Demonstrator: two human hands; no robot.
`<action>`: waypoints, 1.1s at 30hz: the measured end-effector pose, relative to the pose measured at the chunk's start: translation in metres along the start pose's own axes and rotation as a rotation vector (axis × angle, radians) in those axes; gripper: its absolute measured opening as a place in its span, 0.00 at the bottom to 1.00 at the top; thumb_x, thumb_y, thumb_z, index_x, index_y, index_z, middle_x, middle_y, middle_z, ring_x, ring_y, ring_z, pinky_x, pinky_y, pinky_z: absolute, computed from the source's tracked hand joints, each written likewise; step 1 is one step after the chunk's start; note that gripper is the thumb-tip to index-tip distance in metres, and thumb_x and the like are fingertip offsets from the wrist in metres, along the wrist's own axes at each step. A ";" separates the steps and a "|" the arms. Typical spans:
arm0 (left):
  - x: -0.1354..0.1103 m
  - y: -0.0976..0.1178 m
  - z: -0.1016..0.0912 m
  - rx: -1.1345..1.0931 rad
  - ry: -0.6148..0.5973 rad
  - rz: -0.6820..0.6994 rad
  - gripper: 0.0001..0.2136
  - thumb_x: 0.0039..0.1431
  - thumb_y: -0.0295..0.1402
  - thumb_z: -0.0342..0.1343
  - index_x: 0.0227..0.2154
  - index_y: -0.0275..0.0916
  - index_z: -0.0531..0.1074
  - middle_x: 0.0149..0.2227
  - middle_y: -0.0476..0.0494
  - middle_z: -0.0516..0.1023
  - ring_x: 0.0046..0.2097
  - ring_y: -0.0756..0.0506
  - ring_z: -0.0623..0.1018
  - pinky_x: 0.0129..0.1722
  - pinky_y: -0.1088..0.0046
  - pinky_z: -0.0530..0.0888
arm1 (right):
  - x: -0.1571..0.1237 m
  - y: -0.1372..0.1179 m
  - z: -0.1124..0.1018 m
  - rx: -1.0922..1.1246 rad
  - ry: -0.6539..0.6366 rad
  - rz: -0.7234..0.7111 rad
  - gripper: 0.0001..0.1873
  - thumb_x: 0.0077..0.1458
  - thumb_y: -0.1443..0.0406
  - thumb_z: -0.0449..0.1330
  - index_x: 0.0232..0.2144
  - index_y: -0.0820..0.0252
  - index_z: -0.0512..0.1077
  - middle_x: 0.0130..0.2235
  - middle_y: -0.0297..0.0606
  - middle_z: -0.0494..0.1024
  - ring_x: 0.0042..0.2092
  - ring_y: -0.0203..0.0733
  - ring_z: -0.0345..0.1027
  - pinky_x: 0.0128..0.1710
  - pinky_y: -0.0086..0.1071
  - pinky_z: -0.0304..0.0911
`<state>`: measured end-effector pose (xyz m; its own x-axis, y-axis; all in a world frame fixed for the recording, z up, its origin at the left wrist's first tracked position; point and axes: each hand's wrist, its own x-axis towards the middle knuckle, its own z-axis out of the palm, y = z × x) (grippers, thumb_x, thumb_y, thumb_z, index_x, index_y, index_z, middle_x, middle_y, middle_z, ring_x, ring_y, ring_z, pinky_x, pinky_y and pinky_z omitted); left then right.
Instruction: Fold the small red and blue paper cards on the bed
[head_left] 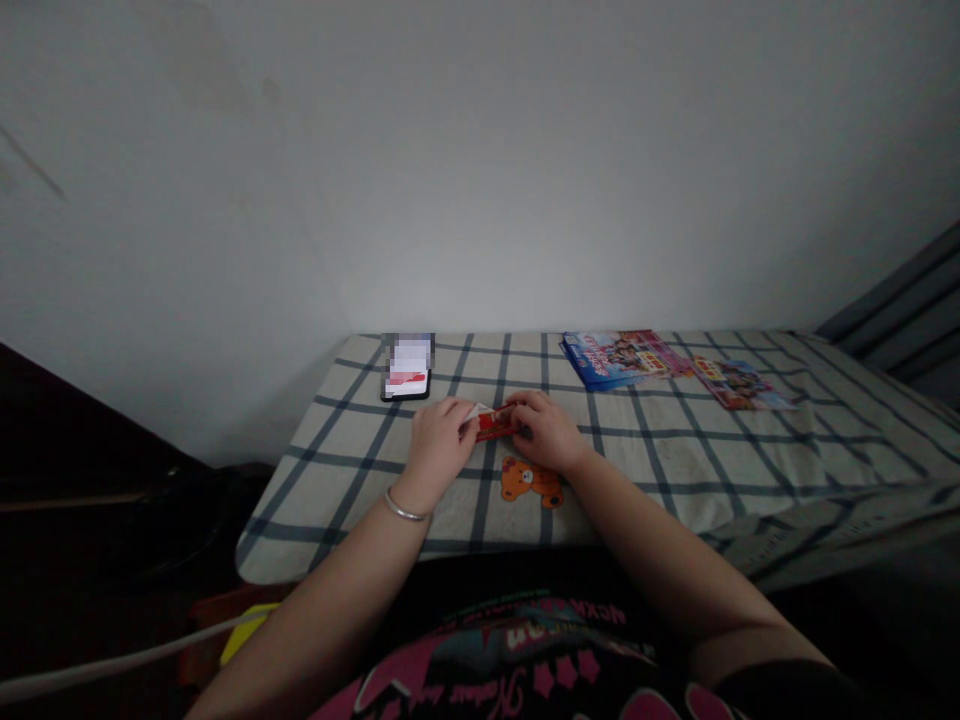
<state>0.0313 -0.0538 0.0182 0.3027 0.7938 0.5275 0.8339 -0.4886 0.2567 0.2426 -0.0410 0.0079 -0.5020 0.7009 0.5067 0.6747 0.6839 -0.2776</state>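
Observation:
A small red piece of paper (495, 424), with a white corner showing, lies on the checked cloth (675, 450) between both hands. My left hand (441, 440), a silver bangle on its wrist, has its fingers closed on the paper's left end. My right hand (546, 428) pinches the right end with curled fingers. Both hands rest on the cloth just above an orange bear print (529, 482).
A black phone (406, 379) lies at the cloth's back left. A blue booklet (619, 358) and a second coloured booklet (739, 384) lie at the back right. A plain white wall stands behind. A dark floor area with a yellow object (247, 628) lies to the left.

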 end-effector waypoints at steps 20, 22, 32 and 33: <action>-0.002 -0.007 0.009 -0.216 -0.005 -0.068 0.07 0.60 0.24 0.50 0.39 0.39 0.70 0.39 0.44 0.74 0.40 0.45 0.75 0.39 0.68 0.72 | 0.000 0.004 -0.004 -0.141 0.078 0.207 0.01 0.55 0.68 0.60 0.31 0.56 0.71 0.34 0.38 0.75 0.40 0.47 0.66 0.41 0.38 0.62; -0.003 -0.009 0.010 -0.218 0.011 -0.084 0.07 0.58 0.24 0.51 0.38 0.40 0.69 0.38 0.45 0.73 0.39 0.45 0.75 0.38 0.68 0.72 | 0.000 0.005 -0.004 -0.138 0.086 0.219 0.01 0.55 0.68 0.60 0.32 0.56 0.71 0.35 0.38 0.75 0.40 0.46 0.66 0.41 0.38 0.62; -0.001 -0.008 0.007 -0.212 -0.006 -0.061 0.09 0.56 0.21 0.49 0.36 0.40 0.69 0.37 0.45 0.72 0.39 0.45 0.74 0.38 0.67 0.72 | 0.000 0.006 -0.003 -0.131 0.092 0.243 0.04 0.59 0.64 0.57 0.32 0.56 0.70 0.35 0.38 0.76 0.39 0.45 0.67 0.40 0.37 0.62; -0.001 -0.007 0.007 -0.207 -0.009 -0.046 0.09 0.56 0.21 0.49 0.37 0.40 0.69 0.37 0.45 0.73 0.39 0.44 0.74 0.39 0.67 0.72 | 0.000 0.006 -0.003 -0.130 0.092 0.248 0.05 0.60 0.64 0.56 0.32 0.56 0.70 0.34 0.38 0.76 0.39 0.45 0.67 0.40 0.37 0.62</action>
<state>0.0281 -0.0487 0.0101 0.2713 0.8199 0.5041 0.7346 -0.5148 0.4419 0.2482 -0.0373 0.0090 -0.2657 0.8180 0.5103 0.8372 0.4582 -0.2986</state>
